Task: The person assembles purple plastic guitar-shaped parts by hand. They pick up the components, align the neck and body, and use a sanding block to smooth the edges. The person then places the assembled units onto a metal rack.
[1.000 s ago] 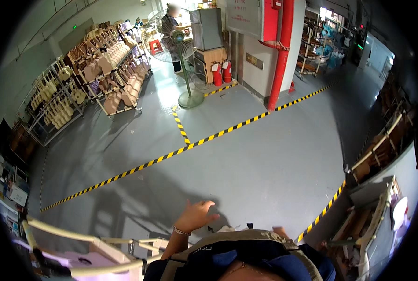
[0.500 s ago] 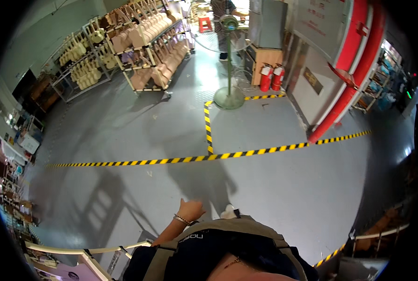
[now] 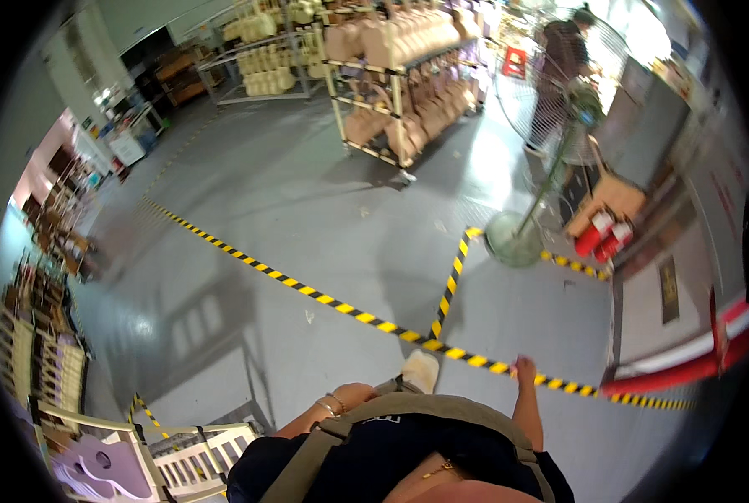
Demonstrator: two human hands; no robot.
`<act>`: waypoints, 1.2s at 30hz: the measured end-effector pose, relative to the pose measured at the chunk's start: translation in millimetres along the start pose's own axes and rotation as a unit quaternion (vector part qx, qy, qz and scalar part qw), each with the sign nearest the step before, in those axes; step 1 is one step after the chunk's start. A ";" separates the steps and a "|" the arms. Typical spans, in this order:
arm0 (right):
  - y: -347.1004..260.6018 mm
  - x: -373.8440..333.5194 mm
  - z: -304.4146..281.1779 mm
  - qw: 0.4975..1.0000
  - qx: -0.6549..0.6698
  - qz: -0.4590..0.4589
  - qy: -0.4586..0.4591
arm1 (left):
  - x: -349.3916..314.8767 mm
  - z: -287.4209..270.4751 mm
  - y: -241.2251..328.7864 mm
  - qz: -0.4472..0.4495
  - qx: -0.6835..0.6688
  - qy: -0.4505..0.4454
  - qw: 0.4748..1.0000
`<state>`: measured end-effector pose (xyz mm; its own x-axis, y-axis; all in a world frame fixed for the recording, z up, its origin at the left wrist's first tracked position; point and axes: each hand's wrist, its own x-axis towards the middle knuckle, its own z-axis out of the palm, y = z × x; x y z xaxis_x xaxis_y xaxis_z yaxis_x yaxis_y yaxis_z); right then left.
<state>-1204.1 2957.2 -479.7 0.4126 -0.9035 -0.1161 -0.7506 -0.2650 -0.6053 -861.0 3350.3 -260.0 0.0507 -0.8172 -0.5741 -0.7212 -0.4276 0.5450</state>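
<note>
My left hand point(image 3: 353, 394), with a beaded bracelet on its wrist, is close against the front of my apron point(image 3: 442, 408). Its fingers curve down out of sight, so what they do is hidden. Out to the right, my right hand point(image 3: 525, 369) hangs low over the striped floor tape. It is small and blurred, and whether its fingers are closed cannot be made out. No object shows in either hand. One pale shoe point(image 3: 421, 370) shows ahead of my waist.
Yellow-black tape point(image 3: 341, 307) crosses the grey floor. A wheeled rack point(image 3: 395, 101) of guitar bodies stands ahead. To the right are a floor fan point(image 3: 515, 239), fire extinguishers point(image 3: 594, 233) and a person point(image 3: 559, 67). Nearer left, a cream rack point(image 3: 144, 457) holds a purple guitar-shaped piece point(image 3: 106, 469).
The view has swung left and tilted, and I am nearer the tape. My right hand has come into view on the right. My left hand has drawn back toward the apron.
</note>
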 end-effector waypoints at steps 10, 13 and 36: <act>-90.9 97.0 70.9 0.889 0.199 0.326 -0.252 | 141.0 -67.9 -82.6 0.044 0.422 0.333 0.842; -115.8 157.0 88.8 0.884 0.202 0.324 -0.270 | 168.5 -67.5 -124.0 -0.097 0.311 0.225 0.918; -364.1 675.0 142.2 0.900 0.323 0.200 -0.213 | 399.7 -432.7 -184.6 -0.290 -0.079 0.361 0.883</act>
<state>-578.9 2491.7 -449.7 0.4395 -0.6360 -0.6343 -0.4824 0.4286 -0.7639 -408.7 2935.4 -325.6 0.8480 -0.4526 -0.2756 -0.3274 -0.8565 0.3991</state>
